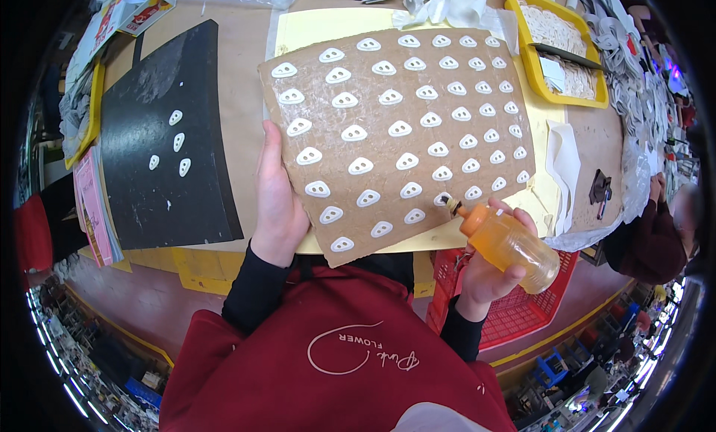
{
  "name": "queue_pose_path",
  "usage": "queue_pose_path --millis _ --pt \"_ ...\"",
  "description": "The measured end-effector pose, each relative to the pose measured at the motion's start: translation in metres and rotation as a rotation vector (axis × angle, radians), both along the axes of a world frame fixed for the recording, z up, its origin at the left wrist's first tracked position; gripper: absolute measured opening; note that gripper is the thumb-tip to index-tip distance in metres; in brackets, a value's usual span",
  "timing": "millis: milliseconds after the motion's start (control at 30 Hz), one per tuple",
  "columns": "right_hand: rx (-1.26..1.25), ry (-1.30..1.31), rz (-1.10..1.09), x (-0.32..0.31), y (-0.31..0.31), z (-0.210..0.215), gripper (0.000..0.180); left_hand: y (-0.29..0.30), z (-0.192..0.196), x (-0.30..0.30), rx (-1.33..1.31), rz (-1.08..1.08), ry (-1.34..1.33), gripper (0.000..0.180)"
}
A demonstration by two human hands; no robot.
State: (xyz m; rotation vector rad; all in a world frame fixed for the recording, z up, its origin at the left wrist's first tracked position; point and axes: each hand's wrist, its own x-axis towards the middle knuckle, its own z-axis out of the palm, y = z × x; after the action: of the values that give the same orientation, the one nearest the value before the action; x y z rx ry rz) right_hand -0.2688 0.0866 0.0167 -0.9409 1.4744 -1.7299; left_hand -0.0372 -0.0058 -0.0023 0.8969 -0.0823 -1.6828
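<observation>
My left hand (279, 201) grips the left edge of a brown cardboard sheet (380, 145), thumb on top and the other fingers hidden beneath. Rows of small white rounded-triangle pieces (354, 133), each with two holes, lie across the sheet. In my right hand (485, 279) is a clear squeeze bottle (518, 249) with an orange cap and orange-yellow liquid inside. The bottle is tilted, its dark nozzle tip at a white piece near the sheet's lower right edge; whether they touch, I cannot tell.
At left lies a black board (160, 201) with a few white pieces, beside pink booklets (93, 201). A yellow tray (533, 74) of white pieces stands at the far right. White strips (561, 171) lie right of the sheet. Below the table edge is a red basket (514, 320). Other people flank the table.
</observation>
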Motion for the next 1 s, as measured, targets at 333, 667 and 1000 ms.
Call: queue_pose_path --millis 333,667,1000 --pt "0.031 -0.035 0.005 -0.015 0.014 -0.007 0.076 0.0 0.013 -0.005 0.047 -0.006 0.036 0.056" --pt "0.044 -0.118 0.121 -0.008 0.018 -0.009 0.074 0.001 0.01 -0.003 0.017 -0.024 0.023 0.059" --pt "0.026 -0.131 0.142 -0.008 0.019 -0.015 0.074 0.0 0.011 -0.003 0.024 -0.02 0.015 0.059"
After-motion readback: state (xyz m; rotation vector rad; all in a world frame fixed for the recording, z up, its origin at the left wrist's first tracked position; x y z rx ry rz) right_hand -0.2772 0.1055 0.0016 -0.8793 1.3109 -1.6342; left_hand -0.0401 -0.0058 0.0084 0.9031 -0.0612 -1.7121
